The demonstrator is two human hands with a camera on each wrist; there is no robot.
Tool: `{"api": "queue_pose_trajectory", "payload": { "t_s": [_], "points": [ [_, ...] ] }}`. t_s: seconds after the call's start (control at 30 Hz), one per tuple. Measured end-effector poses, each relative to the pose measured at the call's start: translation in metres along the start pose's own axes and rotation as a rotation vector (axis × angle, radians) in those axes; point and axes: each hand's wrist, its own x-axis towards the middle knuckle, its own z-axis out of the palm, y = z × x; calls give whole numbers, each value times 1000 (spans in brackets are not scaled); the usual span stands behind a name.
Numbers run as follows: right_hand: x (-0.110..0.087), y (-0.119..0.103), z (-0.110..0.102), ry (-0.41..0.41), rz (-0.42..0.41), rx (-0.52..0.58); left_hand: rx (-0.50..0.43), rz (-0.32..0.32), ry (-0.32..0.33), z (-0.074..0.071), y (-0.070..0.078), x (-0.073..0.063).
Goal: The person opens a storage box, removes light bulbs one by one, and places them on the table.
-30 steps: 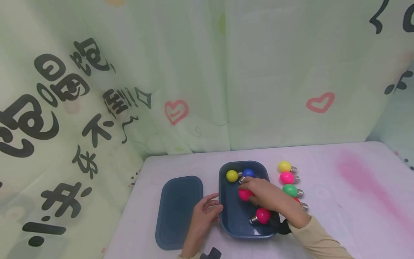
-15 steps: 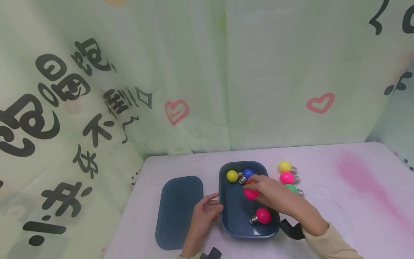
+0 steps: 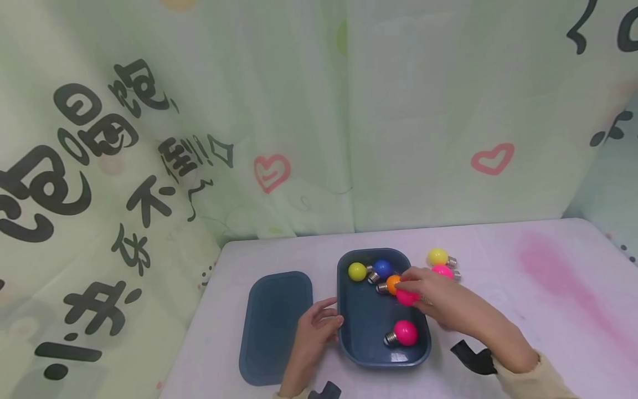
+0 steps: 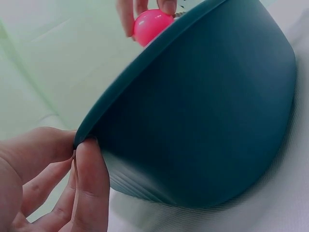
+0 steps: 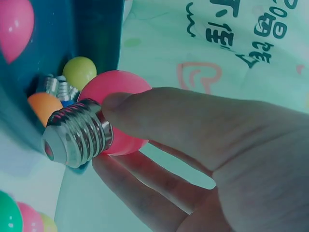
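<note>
My right hand (image 3: 441,293) pinches a pink light bulb (image 3: 407,298) above the right rim of the dark blue tray (image 3: 361,327). In the right wrist view the thumb and fingers grip the round pink globe (image 5: 123,82), its metal screw base pointing outward. My left hand (image 3: 315,332) holds the tray's left rim, thumb and a finger pinching the edge (image 4: 84,137) in the left wrist view. Inside the tray lie a yellow bulb (image 3: 356,271), a blue bulb (image 3: 382,269), an orange bulb (image 3: 392,282) and another pink bulb (image 3: 406,332).
A flat dark blue lid-like piece (image 3: 276,327) lies left of the tray. Right of it, a yellow bulb (image 3: 438,256) and a pink bulb (image 3: 441,270) rest on the white tablecloth (image 3: 508,288). A green bulb (image 5: 8,212) shows only in the right wrist view.
My right hand has carried the pink bulb rightward from the tray's middle to its right rim, uncovering the orange bulb. The left hand stays at the left rim.
</note>
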Motion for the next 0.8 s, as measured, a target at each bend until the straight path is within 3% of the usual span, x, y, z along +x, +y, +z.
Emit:
{"api": "queue_pose_trajectory", "payload": {
  "t_s": [0.47,0.8],
  "points": [
    [-21,15,-1,7,39,-28,1,-23,14,0,0,0],
    [-37,28,3,45,-40,-139,12,-17,4,0,2,-2]
  ]
}}
